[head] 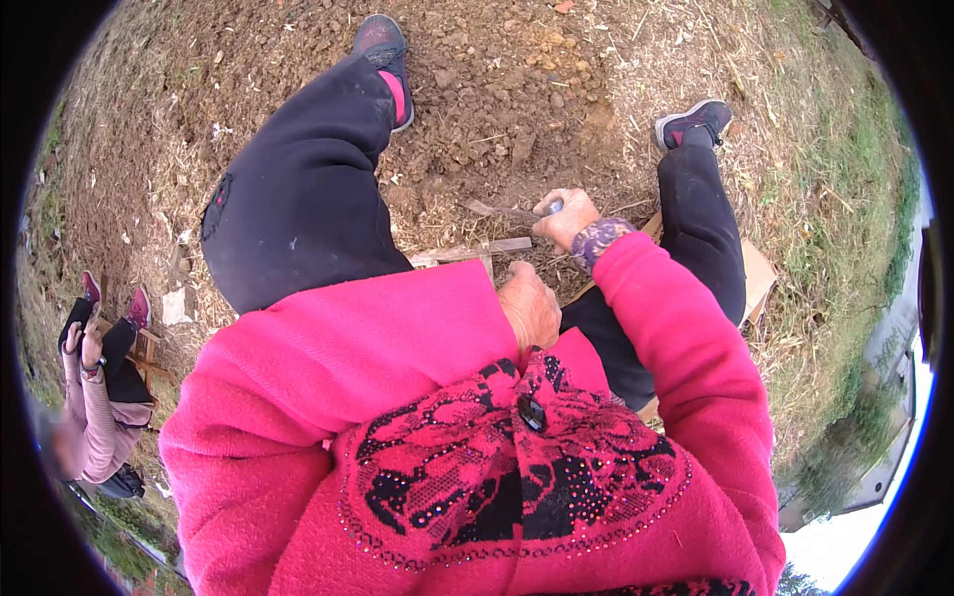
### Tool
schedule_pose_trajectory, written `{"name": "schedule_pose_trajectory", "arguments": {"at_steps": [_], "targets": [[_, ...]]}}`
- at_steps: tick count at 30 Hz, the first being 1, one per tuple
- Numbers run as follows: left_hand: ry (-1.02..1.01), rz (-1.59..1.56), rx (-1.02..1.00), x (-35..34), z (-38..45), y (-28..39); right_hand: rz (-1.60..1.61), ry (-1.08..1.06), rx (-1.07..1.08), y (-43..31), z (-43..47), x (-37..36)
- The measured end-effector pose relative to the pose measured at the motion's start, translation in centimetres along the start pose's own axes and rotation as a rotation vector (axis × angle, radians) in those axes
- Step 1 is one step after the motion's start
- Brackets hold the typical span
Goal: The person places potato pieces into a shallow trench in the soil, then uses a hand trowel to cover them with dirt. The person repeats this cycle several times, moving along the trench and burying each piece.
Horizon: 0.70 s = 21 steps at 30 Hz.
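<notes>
My right hand, below a purple patterned cuff, is closed around the handle of a small hand tool. Its worn, flat metal blade points left, low over the soil; its exact kind is unclear. Close to my lap is my left hand, back upward and fingers curled down. Those fingertips are hidden, so whether they hold anything does not show. Between my legs, just beyond that hand, lies a piece of wood beside a pale wooden frame, partly covered by my sleeve. Loose, clumpy soil spreads between my feet.
Cardboard lies under my right leg. Dry straw and grass cover the ground on the right. At far left another person sits by a wooden seat, hands raised. A pale flat scrap lies nearby.
</notes>
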<state>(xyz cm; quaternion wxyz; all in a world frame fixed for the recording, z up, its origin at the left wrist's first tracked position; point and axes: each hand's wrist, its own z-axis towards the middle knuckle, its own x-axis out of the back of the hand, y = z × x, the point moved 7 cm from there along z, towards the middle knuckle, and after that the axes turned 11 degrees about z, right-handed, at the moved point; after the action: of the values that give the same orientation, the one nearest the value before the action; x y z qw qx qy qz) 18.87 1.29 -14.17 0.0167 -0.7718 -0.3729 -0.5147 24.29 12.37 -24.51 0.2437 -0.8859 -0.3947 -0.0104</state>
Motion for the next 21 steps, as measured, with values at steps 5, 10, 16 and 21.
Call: {"name": "schedule_pose_trajectory", "arguments": {"at_steps": [5, 10, 16, 21], "targets": [[0.0, 0.004, -0.004, 0.7, 0.3, 0.1, 0.154, 0.025, 0.067, 3.9, 0.8, -1.0], [-0.088, -0.109, 0.003, 0.0, 0.5, -0.2, 0.798, 0.235, -0.102, 6.8, 1.5, -5.2], [-0.086, -0.06, -0.021, -0.6, 0.0, -0.3, 0.426, 0.084, 0.012, 1.3, 0.3, -1.9], [0.004, -0.036, -0.016, 0.0, -0.1, 0.1, -0.028, -0.052, 0.03, -1.6, -2.1, 1.1]]}}
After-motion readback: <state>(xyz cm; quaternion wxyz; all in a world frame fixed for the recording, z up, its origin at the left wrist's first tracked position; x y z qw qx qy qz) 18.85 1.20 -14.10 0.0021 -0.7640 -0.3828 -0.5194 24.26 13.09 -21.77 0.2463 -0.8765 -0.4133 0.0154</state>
